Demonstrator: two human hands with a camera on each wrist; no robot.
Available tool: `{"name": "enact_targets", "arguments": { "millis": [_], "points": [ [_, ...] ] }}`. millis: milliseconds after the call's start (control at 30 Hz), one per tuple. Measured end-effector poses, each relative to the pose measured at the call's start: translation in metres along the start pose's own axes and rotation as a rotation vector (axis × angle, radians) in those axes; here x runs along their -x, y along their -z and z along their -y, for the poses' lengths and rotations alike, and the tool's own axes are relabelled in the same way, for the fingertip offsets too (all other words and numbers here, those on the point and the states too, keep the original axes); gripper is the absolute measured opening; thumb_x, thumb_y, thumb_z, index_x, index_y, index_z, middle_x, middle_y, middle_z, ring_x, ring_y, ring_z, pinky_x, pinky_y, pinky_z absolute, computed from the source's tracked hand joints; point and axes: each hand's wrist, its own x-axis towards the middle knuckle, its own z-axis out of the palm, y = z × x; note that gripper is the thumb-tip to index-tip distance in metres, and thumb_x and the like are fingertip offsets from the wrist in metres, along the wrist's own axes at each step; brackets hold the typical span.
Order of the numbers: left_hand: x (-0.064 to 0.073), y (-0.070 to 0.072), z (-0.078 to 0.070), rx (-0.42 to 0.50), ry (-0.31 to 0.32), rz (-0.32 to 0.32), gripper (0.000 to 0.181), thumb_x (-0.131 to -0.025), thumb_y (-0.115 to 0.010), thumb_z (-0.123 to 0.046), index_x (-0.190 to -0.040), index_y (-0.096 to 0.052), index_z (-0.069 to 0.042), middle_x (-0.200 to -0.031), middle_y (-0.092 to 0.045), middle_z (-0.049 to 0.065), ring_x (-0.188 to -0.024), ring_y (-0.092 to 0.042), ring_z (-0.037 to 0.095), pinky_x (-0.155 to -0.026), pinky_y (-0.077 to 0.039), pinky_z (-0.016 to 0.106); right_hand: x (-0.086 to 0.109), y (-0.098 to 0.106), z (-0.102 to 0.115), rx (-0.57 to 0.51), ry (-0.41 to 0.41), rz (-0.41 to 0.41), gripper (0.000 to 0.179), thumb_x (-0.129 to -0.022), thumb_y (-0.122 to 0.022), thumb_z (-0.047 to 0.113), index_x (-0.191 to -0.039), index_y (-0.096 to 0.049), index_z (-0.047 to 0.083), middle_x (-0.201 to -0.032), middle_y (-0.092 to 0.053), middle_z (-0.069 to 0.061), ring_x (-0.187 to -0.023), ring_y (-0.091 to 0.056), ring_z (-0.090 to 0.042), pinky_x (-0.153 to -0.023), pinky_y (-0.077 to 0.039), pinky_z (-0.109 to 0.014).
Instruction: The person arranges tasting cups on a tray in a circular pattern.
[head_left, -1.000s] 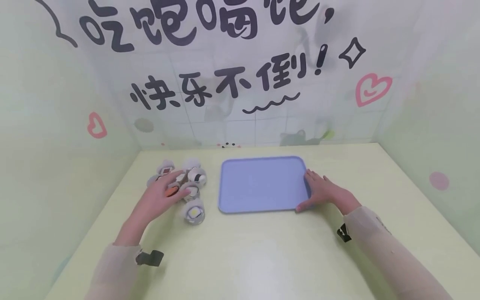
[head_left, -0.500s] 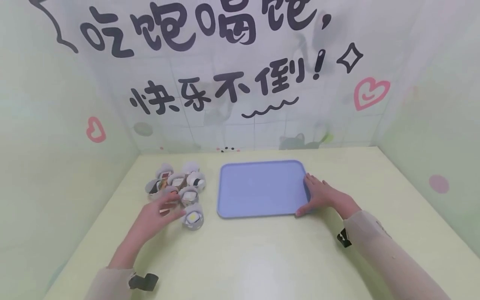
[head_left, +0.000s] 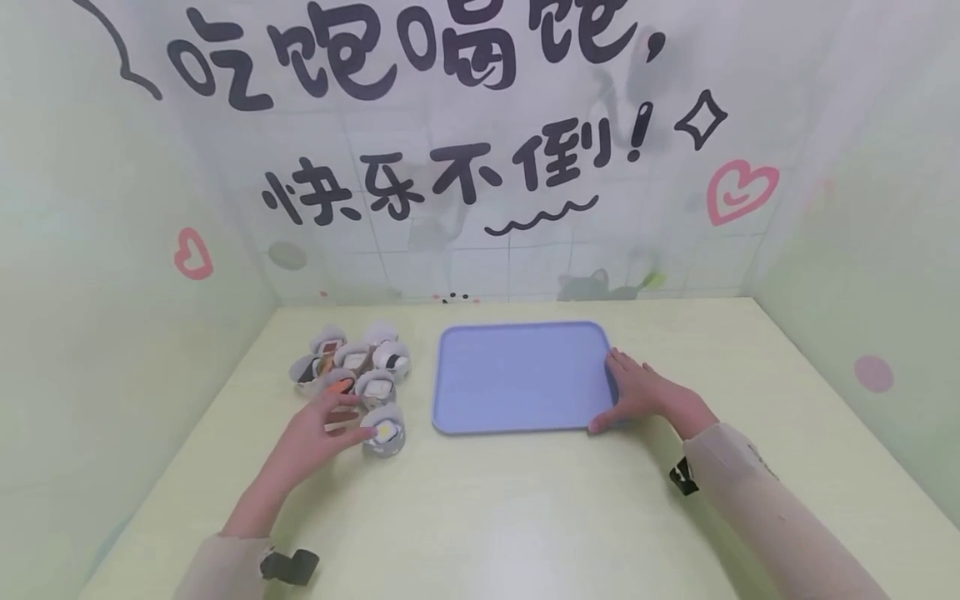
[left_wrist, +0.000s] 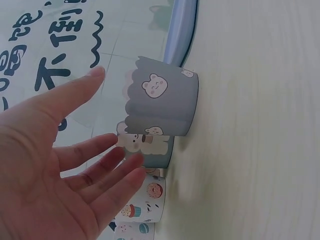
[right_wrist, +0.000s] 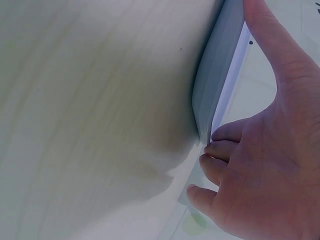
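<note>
I'm keeping the left hand (head_left: 306, 437) loosely spread beside the nearest paper cup (head_left: 384, 437), fingers released; can't tell if the thumb's touching. Other cups (head_left: 356, 360) are clustering behind it, left of the blue tray (head_left: 521, 379). The right hand (head_left: 645, 390) is touching the tray's right edge, fingers and thumb spreading, unclenched. Cups and tray are sitting on the pale table (head_left: 480, 508).

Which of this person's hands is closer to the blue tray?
The right hand: it touches the right edge of the blue tray. The left hand is apart from it, off to its left, near the cups.
</note>
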Motion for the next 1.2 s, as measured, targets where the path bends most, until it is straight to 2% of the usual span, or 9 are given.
{"name": "enact_targets", "arguments": {
  "millis": [167, 433, 700, 867, 1033, 1200],
  "points": [
    [-0.001, -0.006, 0.000, 0.000, 0.035, 0.049, 0.066, -0.085, -0.077, -0.041, -0.135, -0.055, -0.004, -0.139, -0.059, 0.019, -0.123, -0.061, 0.039, -0.099, -0.056, 0.045, 0.000, 0.001, -0.001, -0.005, -0.004, 0.003, 0.133, -0.068, -0.085, 0.058, -0.149, -0.013, -0.020, -0.158, -0.011, -0.041, -0.148, -0.013, -0.054, -0.118, -0.015, -0.071],
    [0.007, -0.011, -0.003, -0.021, 0.044, 0.083, 0.074, -0.081, -0.082, -0.038, -0.138, -0.051, -0.003, -0.140, -0.057, 0.023, -0.122, -0.061, 0.041, -0.096, -0.057, 0.045, -0.003, -0.004, 0.000, -0.011, 0.007, 0.013, 0.134, -0.068, -0.085, 0.059, -0.150, -0.013, -0.019, -0.158, -0.010, -0.040, -0.149, -0.013, -0.053, -0.119, -0.014, -0.070],
    [-0.004, -0.020, -0.006, -0.027, -0.039, 0.098, 0.072, -0.080, -0.084, -0.022, -0.137, -0.049, 0.003, -0.138, -0.055, 0.025, -0.117, -0.061, 0.043, -0.088, -0.060, 0.039, 0.000, 0.000, -0.004, -0.005, -0.015, 0.011, 0.136, -0.067, -0.084, 0.060, -0.150, -0.012, -0.019, -0.159, -0.010, -0.039, -0.149, -0.012, -0.053, -0.120, -0.013, -0.069],
    [-0.003, -0.021, -0.005, -0.064, -0.038, 0.081, 0.067, -0.080, -0.083, -0.021, -0.136, -0.052, -0.002, -0.136, -0.058, 0.022, -0.115, -0.063, 0.040, -0.089, -0.059, 0.043, 0.001, 0.001, -0.001, -0.014, -0.018, 0.007, 0.134, -0.067, -0.085, 0.058, -0.150, -0.013, -0.019, -0.158, -0.010, -0.040, -0.149, -0.013, -0.053, -0.120, -0.014, -0.069],
    [-0.001, -0.017, -0.008, -0.096, -0.038, 0.063, 0.066, -0.081, -0.083, -0.022, -0.135, -0.052, 0.000, -0.134, -0.059, 0.025, -0.115, -0.063, 0.043, -0.091, -0.058, 0.049, 0.001, 0.002, 0.003, -0.009, -0.007, 0.012, 0.133, -0.068, -0.085, 0.057, -0.150, -0.013, -0.020, -0.158, -0.010, -0.040, -0.149, -0.013, -0.053, -0.120, -0.014, -0.069],
    [-0.004, -0.017, -0.012, -0.089, -0.058, 0.064, 0.064, -0.083, -0.081, -0.023, -0.135, -0.052, 0.000, -0.133, -0.060, 0.024, -0.116, -0.063, 0.043, -0.092, -0.057, 0.049, 0.001, 0.003, 0.003, -0.008, -0.016, 0.012, 0.133, -0.068, -0.086, 0.056, -0.149, -0.013, -0.020, -0.158, -0.011, -0.041, -0.148, -0.013, -0.054, -0.120, -0.015, -0.069]
  ]
}}
